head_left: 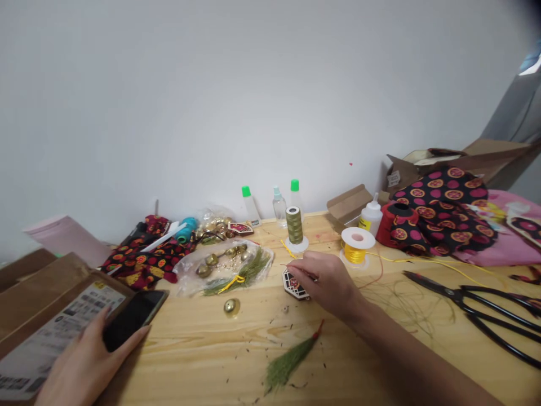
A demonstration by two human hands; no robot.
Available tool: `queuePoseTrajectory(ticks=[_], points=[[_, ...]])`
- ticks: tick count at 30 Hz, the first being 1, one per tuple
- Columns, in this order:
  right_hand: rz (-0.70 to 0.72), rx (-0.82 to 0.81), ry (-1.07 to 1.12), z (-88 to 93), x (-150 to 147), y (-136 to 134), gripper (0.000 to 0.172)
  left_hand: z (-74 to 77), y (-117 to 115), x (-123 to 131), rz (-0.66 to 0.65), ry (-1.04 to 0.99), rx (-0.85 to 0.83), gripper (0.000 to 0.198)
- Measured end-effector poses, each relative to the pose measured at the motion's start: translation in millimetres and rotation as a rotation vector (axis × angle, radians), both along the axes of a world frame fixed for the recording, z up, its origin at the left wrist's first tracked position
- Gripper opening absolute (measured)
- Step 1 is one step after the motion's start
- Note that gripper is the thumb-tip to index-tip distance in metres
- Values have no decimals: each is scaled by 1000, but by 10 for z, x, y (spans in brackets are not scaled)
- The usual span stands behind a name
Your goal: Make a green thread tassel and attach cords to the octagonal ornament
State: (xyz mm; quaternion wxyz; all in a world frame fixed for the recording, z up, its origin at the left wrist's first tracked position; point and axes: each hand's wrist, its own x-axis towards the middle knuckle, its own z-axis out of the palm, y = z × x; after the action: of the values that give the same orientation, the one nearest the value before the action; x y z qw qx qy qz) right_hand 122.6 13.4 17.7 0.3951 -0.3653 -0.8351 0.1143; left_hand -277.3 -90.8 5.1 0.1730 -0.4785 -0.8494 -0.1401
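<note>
At the left, my left hand (91,352) has its thumb and fingers around the edges of a dark-screened smartphone (134,320), beside a cardboard box. My right hand (325,282) is closed at the upper right of a small octagonal wooden ornament (295,286) with a patterned face, and its fingers cover part of it. A thin cord end shows by the right fingertips. Below lies a green tassel (291,361) with a red top. A brass bell (230,306) sits left of the ornament.
A yellow cord spool (355,255) and an olive thread cone (295,226) stand behind the right hand. Black scissors (477,304) lie at the right, near patterned fabric (448,214). A clear bag (224,265) of bells and tassels lies mid-left. The cardboard box (54,293) fills the left edge.
</note>
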Motion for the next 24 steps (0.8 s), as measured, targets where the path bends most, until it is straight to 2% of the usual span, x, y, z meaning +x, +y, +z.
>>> queuePoseTrajectory(ticks=[1, 2, 3, 5, 7, 9, 12, 14, 20, 24], points=[[6, 1, -2, 0, -3, -2, 26, 70, 3, 168, -10, 70, -47, 57], [21, 1, -9, -1, -6, -5, 26, 136, 15, 358, -63, 129, -24, 58], [48, 1, -21, -3, -11, -10, 25, 193, 39, 568, -170, 142, 12, 58], [115, -1, -56, -10, -23, -20, 24, 273, 124, 1024, -479, 55, 103, 56], [168, -8, -81, -14, -29, -25, 23, 304, 250, 1478, -708, -63, 94, 52], [186, -19, -79, -12, -26, -19, 23, 305, 394, 1869, -854, -132, 59, 50], [167, -62, -43, 1, 3, 13, 26, 306, 589, 2262, -1032, -164, 1, 43], [150, -121, -1, 8, 30, 41, 25, 325, 673, 2393, -1064, -144, -53, 21], [155, -319, 151, -3, 76, 93, 23, 404, 723, 2451, -1038, -140, -65, 24], [153, -327, 186, -9, 73, 110, 19, 401, 708, 2442, -992, -219, -60, 21]])
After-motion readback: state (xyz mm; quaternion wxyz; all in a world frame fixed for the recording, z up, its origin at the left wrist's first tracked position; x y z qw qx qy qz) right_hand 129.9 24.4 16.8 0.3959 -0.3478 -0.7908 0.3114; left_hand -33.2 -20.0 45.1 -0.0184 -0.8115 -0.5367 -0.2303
